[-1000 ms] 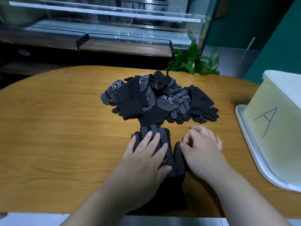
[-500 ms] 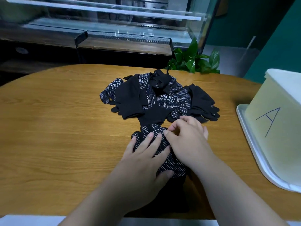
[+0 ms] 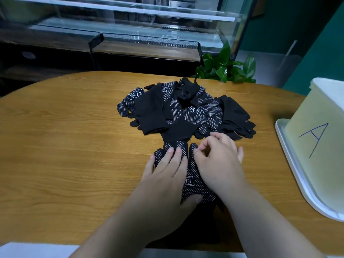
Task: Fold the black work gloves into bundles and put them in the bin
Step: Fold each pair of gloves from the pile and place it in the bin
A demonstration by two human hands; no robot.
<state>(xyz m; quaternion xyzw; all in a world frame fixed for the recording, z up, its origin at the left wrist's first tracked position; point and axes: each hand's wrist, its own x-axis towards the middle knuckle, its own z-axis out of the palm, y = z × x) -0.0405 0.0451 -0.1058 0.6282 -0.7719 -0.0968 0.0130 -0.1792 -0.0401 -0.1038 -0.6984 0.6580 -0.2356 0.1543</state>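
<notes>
While glove is pinned: left hand flat, fingers straight
Right hand: curled at 12 o'clock tip, grip unclear

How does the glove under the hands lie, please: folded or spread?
Spread: the glove lies flat, dotted side up, under the left hand.

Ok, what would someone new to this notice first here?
Two bare hands work at the near edge of the table: the left hand presses flat on a dotted black glove while the right hand pinches the tip of one of its fingers. Just beyond lies a heap of black gloves, and a pale bin marked A stands at the far right.
</notes>
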